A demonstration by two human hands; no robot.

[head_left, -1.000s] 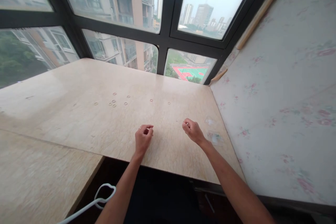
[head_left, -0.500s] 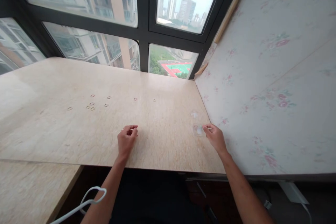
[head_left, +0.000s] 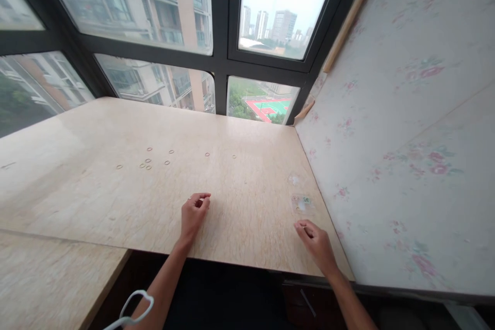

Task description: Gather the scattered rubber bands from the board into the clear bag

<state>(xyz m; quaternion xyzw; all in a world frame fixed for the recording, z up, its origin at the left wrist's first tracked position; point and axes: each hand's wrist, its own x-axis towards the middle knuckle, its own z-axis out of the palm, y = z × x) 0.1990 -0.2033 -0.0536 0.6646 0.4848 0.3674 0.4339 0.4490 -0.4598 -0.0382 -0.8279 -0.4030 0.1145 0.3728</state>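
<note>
My left hand (head_left: 196, 215) rests over the middle of the light marble-patterned ledge (head_left: 251, 232), its thumb and fingers curled together. Whatever they may hold is too small to make out. Closer to the front edge on the right, my right hand (head_left: 316, 241) is closed in a pinch; I cannot make out anything between its fingertips. Just beyond it lies a clear plastic box (head_left: 309, 209) with small items inside, one of them green. A clear lid-like piece (head_left: 294, 179) sits behind the box. Several thin rings (head_left: 167, 163) are scattered farther left.
A floral wall (head_left: 386, 165) borders the ledge on the right, and dark-framed windows (head_left: 221, 62) stand at the back. At lower left, a white cable-like loop (head_left: 135, 309) hangs near my left forearm. A lower-left slab (head_left: 50, 273) adjoins the ledge.
My right hand has drawn away from the clear box, back towards the front edge. My left hand keeps its curled pose in nearly the same place. The camera view has shifted slightly.
</note>
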